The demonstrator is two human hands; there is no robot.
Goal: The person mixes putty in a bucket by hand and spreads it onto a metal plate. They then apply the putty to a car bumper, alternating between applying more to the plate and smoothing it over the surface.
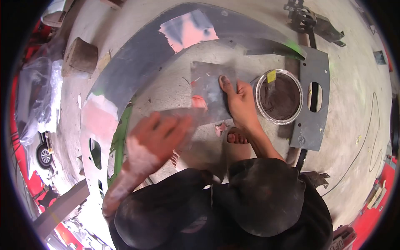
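Note:
My right hand [242, 106] grips a thin grey mixing plate [211, 89], the thumb lying across its upper face. A dab of pink body filler [198, 101] sits near the plate's left edge. My left hand [156, 137], smeared by motion and dusted white at the wrist, is closed on a flat grey spreader [183, 111] that reaches over the plate's lower left corner. Around both hands curves a grey car fender [141, 62]. It carries one pink filler patch [189, 31] at the top and another pink filler patch [99, 116] at the left.
Right of the plate stands an open round tin [257, 98] of dark paste with a yellow tab on its rim. Beside it a grey metal panel [308, 129] lies on a stand. A brown block [80, 56] and plastic sheeting [35, 93] are at the left.

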